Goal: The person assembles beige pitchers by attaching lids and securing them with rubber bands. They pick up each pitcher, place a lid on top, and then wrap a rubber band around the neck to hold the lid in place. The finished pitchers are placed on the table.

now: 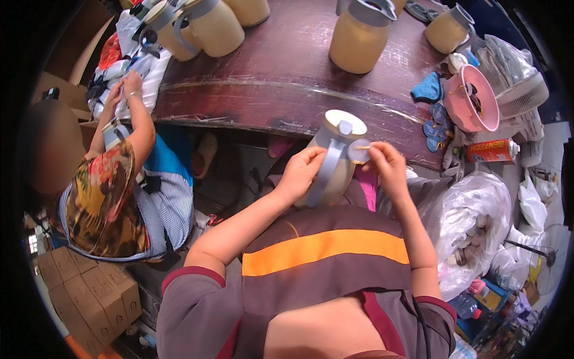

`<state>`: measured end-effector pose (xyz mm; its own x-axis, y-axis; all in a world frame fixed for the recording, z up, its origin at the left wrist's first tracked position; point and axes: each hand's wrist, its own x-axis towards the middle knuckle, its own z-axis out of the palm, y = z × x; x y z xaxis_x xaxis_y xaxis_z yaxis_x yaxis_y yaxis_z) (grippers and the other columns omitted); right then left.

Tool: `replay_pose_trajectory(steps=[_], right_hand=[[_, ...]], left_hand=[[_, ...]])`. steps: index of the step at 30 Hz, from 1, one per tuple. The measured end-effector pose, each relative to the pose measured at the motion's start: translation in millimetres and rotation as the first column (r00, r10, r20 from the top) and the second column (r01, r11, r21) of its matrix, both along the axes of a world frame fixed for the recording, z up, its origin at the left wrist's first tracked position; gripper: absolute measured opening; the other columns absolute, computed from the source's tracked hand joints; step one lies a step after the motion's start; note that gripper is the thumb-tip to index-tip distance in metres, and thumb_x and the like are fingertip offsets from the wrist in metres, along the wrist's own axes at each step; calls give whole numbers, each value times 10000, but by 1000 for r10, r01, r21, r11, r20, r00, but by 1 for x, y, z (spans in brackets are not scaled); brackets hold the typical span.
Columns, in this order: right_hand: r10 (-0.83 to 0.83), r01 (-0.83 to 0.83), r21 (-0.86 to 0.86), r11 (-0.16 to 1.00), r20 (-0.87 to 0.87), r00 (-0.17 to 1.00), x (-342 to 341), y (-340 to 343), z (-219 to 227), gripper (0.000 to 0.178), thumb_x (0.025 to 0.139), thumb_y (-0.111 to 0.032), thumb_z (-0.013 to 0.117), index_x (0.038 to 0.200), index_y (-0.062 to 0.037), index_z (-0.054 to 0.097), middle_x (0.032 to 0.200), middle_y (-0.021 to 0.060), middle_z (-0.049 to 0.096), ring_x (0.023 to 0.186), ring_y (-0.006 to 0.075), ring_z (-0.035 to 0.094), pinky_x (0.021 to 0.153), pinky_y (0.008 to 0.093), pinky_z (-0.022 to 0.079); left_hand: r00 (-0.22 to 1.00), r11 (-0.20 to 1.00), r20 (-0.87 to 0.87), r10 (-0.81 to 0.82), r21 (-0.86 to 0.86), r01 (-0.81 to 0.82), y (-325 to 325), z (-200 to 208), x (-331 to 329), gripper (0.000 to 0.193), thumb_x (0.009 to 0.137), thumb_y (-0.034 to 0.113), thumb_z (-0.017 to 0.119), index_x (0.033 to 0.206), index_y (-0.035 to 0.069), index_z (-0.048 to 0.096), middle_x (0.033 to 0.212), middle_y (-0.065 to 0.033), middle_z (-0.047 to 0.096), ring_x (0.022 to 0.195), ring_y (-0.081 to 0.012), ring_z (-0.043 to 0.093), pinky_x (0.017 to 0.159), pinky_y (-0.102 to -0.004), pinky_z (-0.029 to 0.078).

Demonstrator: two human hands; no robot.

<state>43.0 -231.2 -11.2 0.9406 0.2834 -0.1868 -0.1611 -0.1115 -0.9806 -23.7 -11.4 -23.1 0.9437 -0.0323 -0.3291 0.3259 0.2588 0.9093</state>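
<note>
A beige jug [345,175] with a grey handle and a white-rimmed open mouth is upright in my lap, just below the table edge. My left hand [301,173] is closed with its fingertips on the left side of the jug's grey handle [326,173]. My right hand [388,169] pinches a small round pale-grey disc [358,152] between thumb and fingers. The disc is beside the top of the handle; whether it touches the jug I cannot tell.
More beige jugs [359,42] stand on the dark red table [269,72]. At right are a pink basin [487,102], grey round parts [436,125], an orange spray can [493,150] and a plastic bag [478,206] of small parts. A co-worker [98,203] sits at left near cardboard boxes [89,293].
</note>
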Motion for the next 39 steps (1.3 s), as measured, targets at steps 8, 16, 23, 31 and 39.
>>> replay_pose_trajectory(steps=[8,16,23,31,39], right_hand=[[264,-178,-390,903,179,948,-28,37,23,160,935,-131,561,1028,-41,654,829,119,679,676,171,657,639,291,509],[163,-112,581,806,-36,986,-32,21,23,165,949,-174,535,982,-29,606,953,33,620,941,205,576,904,360,426],[382,58,859,508,-286,879,-51,29,15,354,964,-166,512,1305,-70,514,688,3,528,647,145,510,693,284,421],[268,-216,-177,960,369,890,-47,46,64,267,774,-113,733,1025,-57,659,844,49,649,745,163,599,660,285,468],[-84,391,-327,860,666,741,2,22,19,162,768,-127,746,755,-31,616,730,95,595,677,264,573,639,356,450]], left_hand=[[990,989,117,76,114,-90,16,2,-2,166,915,170,615,1015,37,607,839,6,593,680,-33,511,569,-193,414],[941,905,-75,331,-259,-339,20,19,-4,127,955,171,560,1022,66,540,801,8,551,688,-64,515,600,-219,434],[633,751,768,-99,474,-459,19,36,-15,137,834,20,652,955,52,596,827,-54,579,696,-183,554,615,-285,452],[799,812,587,-132,526,-253,9,46,-26,271,794,43,681,1049,97,606,890,-71,590,785,-216,616,675,-314,494],[992,973,31,-123,-191,127,13,23,-27,294,904,200,616,1122,27,523,826,0,556,704,-72,529,656,-236,454]])
